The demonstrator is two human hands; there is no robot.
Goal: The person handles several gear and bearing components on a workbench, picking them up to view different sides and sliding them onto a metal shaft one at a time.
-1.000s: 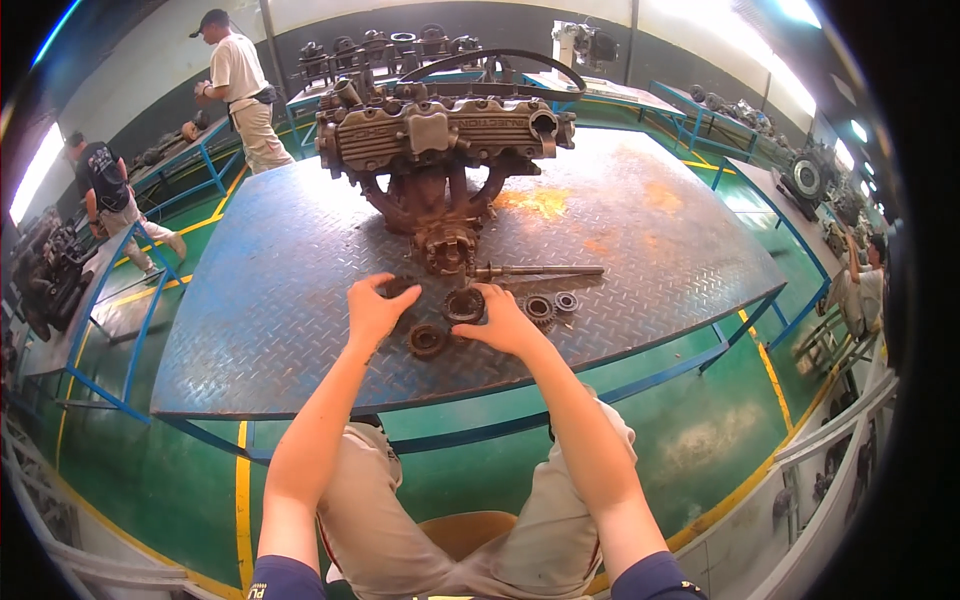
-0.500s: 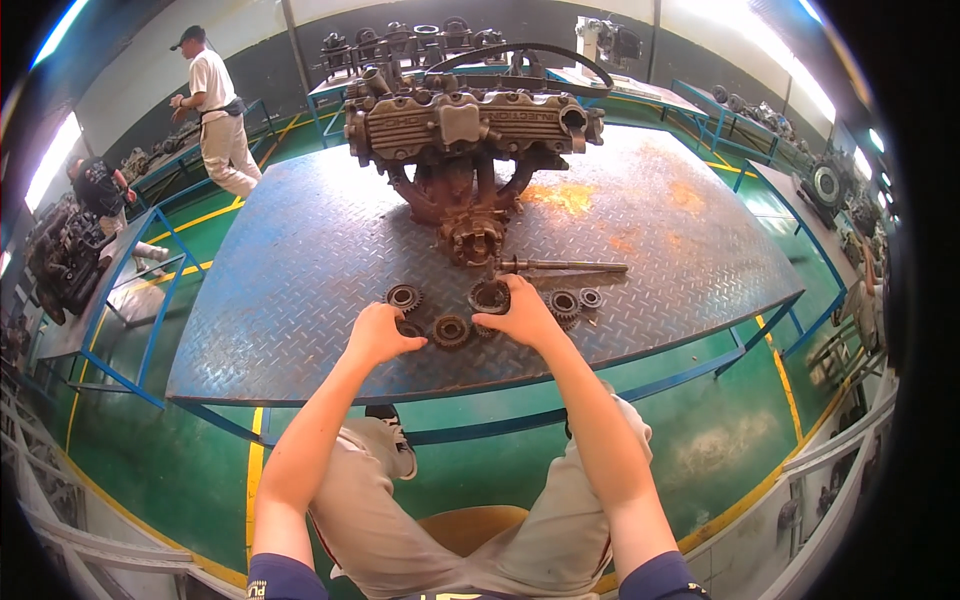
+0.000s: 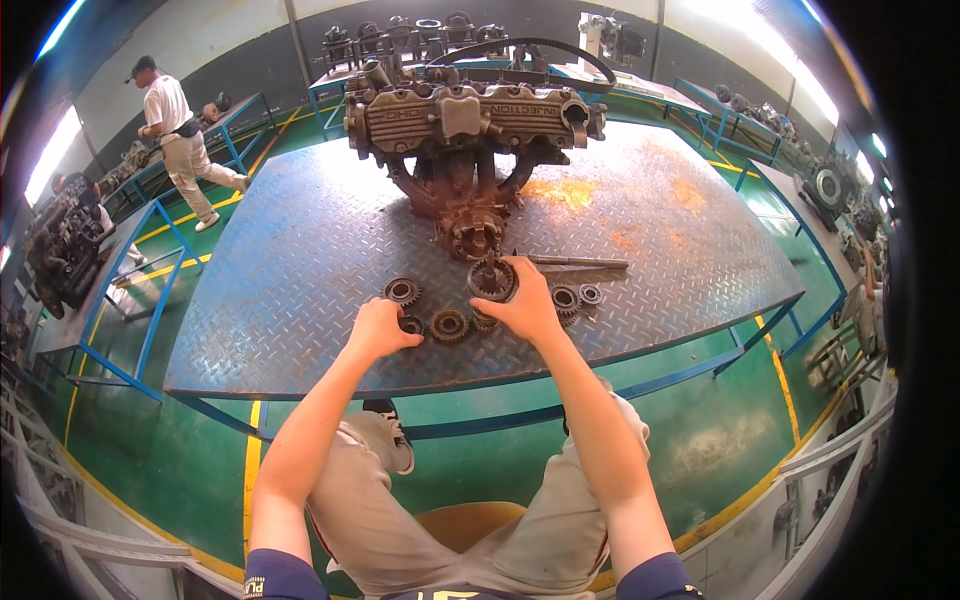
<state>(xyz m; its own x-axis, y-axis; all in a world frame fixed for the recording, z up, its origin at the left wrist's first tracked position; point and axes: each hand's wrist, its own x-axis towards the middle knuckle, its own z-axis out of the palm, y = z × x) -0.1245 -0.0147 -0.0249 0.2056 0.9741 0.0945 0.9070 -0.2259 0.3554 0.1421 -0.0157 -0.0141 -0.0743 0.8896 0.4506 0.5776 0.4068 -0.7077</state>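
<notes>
My right hand (image 3: pixel 527 308) grips a large toothed gear ring (image 3: pixel 478 291) between thumb and fingers, its open face tilted toward me. Just behind it, a thin upright metal part shows through the ring. Fingers and thumb of my left hand (image 3: pixel 377 329) curve round a small dark gear (image 3: pixel 412 325) on the steel table (image 3: pixel 290 300); the hand hides part of it. A larger gear (image 3: pixel 402 291) lies right beside those fingertips. Between my hands rests a brownish gear (image 3: pixel 449 325), and another gear (image 3: pixel 485 322) is partly covered under my right hand.
Right of my right hand lie a medium gear (image 3: pixel 565 300), a small gear (image 3: pixel 591 294) and a long metal shaft (image 3: pixel 575 263). An engine assembly (image 3: pixel 470 125) with a black belt (image 3: pixel 560 45) stands at the table's far side. A person (image 3: pixel 172 115) walks at far left.
My right hand has moved slightly away from me with the gear ring, which now faces me more. My left hand stays nearly in place. The walking person has moved further left.
</notes>
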